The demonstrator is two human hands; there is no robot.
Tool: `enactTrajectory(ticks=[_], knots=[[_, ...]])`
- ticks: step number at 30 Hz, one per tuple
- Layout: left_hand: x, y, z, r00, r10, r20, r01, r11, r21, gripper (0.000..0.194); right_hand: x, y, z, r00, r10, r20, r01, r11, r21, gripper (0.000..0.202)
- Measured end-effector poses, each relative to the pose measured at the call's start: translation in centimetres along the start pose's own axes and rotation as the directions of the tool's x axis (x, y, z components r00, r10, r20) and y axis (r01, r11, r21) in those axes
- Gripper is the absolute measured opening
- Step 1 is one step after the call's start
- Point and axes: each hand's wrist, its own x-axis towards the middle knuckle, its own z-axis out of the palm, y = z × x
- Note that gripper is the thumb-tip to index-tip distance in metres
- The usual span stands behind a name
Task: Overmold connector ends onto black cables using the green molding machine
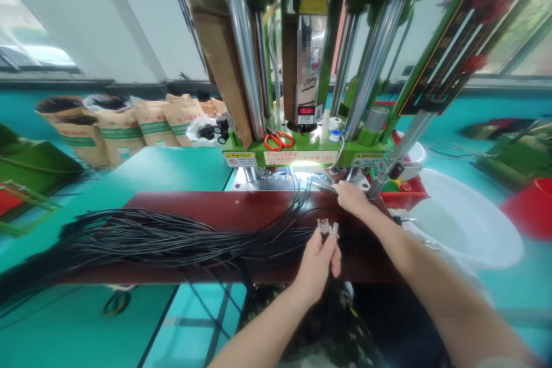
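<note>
My left hand [318, 261] is closed around several silvery metal connector ends [328, 226], which stick up above the fingers. A thick bundle of black cables [172, 238] lies across the dark red tabletop [202, 202] and runs toward this hand. My right hand [351, 198] reaches to the front of the press and is closed on a thin dark tool [325, 188], too small to name exactly. Its tip points left into the lit gap over the metal press bed [267, 180]. A few cables [297, 195] rise from the bundle into that gap.
The green press [237, 155] stands ahead, with steel columns [245, 57] and red-handled scissors [279, 140] on its plate. To the right are a red bin [403, 198] and a large white tub [470, 218]. Paper sacks [118, 132] line the left wall.
</note>
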Motion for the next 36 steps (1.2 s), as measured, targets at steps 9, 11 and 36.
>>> enactTrajectory(ticks=[9, 11, 36], knots=[[0.2, -0.1, -1.5, 0.989, -0.110, -0.099, 0.100, 0.990, -0.099, 0.038, -2.0, -1.4, -2.6, 0.983, 0.019, 0.183, -0.026, 0.999, 0.040, 0.009], [0.3, -0.1, -1.7, 0.988, -0.111, -0.105, 0.100, 0.990, -0.102, 0.039, -4.3, -1.0, -3.2, 0.978, 0.047, 0.201, -0.066, 0.994, 0.085, 0.009], [1.6, -2.9, 1.2, 0.995, -0.096, -0.026, 0.098, 0.899, 0.427, 0.031, -16.2, -1.1, 5.2, 0.892, 0.449, -0.055, 0.025, 0.072, 0.997, 0.045]])
